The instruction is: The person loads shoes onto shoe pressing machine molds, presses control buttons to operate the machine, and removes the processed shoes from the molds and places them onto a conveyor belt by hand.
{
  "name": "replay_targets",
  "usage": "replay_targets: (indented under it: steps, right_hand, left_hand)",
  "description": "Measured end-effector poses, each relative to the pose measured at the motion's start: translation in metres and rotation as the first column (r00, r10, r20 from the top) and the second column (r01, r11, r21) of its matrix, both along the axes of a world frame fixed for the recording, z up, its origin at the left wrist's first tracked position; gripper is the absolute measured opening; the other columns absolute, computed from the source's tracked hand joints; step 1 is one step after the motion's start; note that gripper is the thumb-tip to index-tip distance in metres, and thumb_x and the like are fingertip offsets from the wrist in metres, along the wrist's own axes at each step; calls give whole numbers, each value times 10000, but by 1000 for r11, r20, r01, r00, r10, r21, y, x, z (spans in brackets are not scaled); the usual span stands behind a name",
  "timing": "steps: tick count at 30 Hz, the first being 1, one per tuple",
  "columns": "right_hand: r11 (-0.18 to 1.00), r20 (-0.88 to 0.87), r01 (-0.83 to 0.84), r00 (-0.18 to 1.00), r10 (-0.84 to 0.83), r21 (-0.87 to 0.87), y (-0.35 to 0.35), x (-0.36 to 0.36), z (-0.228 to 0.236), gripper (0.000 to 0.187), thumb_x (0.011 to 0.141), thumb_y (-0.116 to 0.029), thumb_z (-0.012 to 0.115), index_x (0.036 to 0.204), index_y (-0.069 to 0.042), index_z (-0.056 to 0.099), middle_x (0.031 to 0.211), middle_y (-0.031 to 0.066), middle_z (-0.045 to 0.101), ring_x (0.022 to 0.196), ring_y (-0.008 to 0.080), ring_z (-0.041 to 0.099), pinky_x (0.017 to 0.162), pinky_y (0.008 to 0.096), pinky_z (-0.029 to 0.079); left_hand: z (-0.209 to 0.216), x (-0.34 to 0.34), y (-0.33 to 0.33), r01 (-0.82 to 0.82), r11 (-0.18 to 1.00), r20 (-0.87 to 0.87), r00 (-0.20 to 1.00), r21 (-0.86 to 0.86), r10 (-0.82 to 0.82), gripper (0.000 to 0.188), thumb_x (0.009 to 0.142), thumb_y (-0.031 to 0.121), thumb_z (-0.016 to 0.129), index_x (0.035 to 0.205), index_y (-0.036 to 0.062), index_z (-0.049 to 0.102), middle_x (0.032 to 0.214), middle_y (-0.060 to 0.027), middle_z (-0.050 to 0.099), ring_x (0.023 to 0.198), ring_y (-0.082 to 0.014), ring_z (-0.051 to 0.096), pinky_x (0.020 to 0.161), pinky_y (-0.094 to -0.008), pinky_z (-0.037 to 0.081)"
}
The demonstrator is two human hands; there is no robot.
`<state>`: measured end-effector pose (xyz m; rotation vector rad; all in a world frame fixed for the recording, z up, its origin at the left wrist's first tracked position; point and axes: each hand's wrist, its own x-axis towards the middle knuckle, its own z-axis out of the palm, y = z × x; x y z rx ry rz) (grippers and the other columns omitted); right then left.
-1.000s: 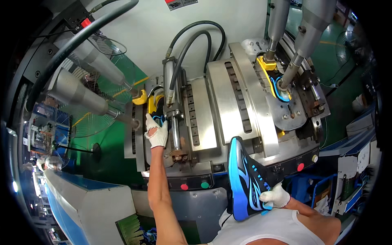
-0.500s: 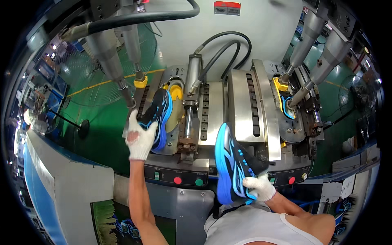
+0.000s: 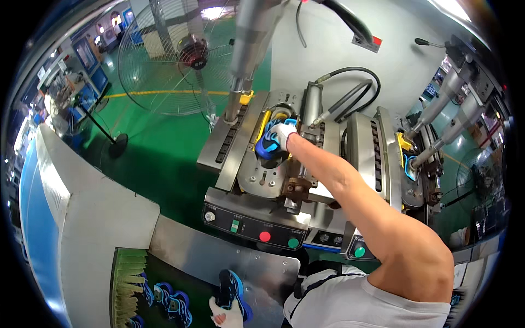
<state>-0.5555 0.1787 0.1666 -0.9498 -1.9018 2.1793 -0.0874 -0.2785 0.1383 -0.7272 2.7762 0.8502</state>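
At the press (image 3: 262, 180), the right hand (image 3: 283, 134), in a white glove, reaches far forward with its arm stretched across the machine and is closed over a blue and black shoe (image 3: 269, 146) that sits in the left station between yellow clamps. Low at the picture's bottom edge, the left hand (image 3: 226, 316), also gloved, grips the heel end of a 2nd blue shoe (image 3: 232, 292) against a steel ramp (image 3: 219, 262). Beside it, more blue shoes (image 3: 164, 298) lie on a dark belt next to a green brush strip (image 3: 127, 290). On the press front, a red button (image 3: 264, 236) and a green button (image 3: 293, 243) sit side by side on the panel. Off to the right, another station holds a 3rd shoe (image 3: 410, 167) under 2 slanted cylinders. A floor fan (image 3: 180, 60) stands on the green floor beyond the machine.
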Motion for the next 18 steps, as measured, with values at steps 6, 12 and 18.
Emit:
replay_targets:
  steps: [6, 12, 18]
  right_hand:
    - [685, 438, -361, 897, 68, 633, -14, -40, -36, 467, 793, -228, 698, 1221, -41, 705, 1242, 205, 714, 1165, 328, 690, 990, 391, 552]
    - [699, 345, -180, 933, -102, 693, -59, -31, -39, 390, 800, -250, 691, 1125, -39, 737, 1206, 216, 731, 1131, 345, 719, 951, 396, 569]
    - [-356, 688, -590, 653, 316, 724, -23, -23, -26, 268, 858, -398, 747, 1026, -193, 788, 1050, 114, 760, 910, 306, 713, 783, 465, 570]
  left_hand:
    - [-66, 99, 16, -160, 965, 30, 985, -209, 170, 617, 810, 362, 852, 1325, 87, 651, 1155, -196, 738, 1024, -414, 713, 915, -499, 563]
    - [-79, 123, 39, -171, 967, 23, 984, -191, 179, 466, 862, 289, 792, 1251, 53, 687, 1158, -209, 707, 1050, -419, 683, 895, -511, 557]
    - [-122, 154, 52, -198, 972, -96, 978, -126, 187, 684, 827, 183, 801, 1433, 79, 499, 1354, -173, 558, 1302, -375, 533, 1091, -507, 420]
